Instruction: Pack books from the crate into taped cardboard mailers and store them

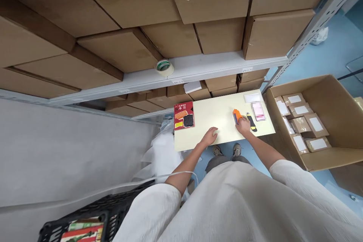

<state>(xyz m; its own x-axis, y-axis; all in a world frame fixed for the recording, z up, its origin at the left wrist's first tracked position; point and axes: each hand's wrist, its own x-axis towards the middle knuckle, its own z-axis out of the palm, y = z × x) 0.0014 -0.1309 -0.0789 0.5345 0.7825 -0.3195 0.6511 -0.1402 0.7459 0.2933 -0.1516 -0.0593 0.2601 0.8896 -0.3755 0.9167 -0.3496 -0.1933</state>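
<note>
My right hand [243,125] is closed around an orange tape dispenser [236,115] over the right part of a pale yellow table [211,115]. Just right of that hand lies a black and yellow box cutter [252,122]. My left hand [210,136] rests near the table's front edge, fingers loosely apart and nothing in them. A red book [184,116] with black, orange and yellow patches lies flat at the table's left end. At the right end are a white sheet [252,98] and a blurred pinkish item [258,110].
Shelves [210,61] packed with cardboard boxes rise behind the table, and a tape roll [164,67] sits on the shelf edge. To the right, a large open carton [344,121] holds several labelled parcels. A black crate [113,206] with books stands lower left; white wrapping [163,151] lies beside the table.
</note>
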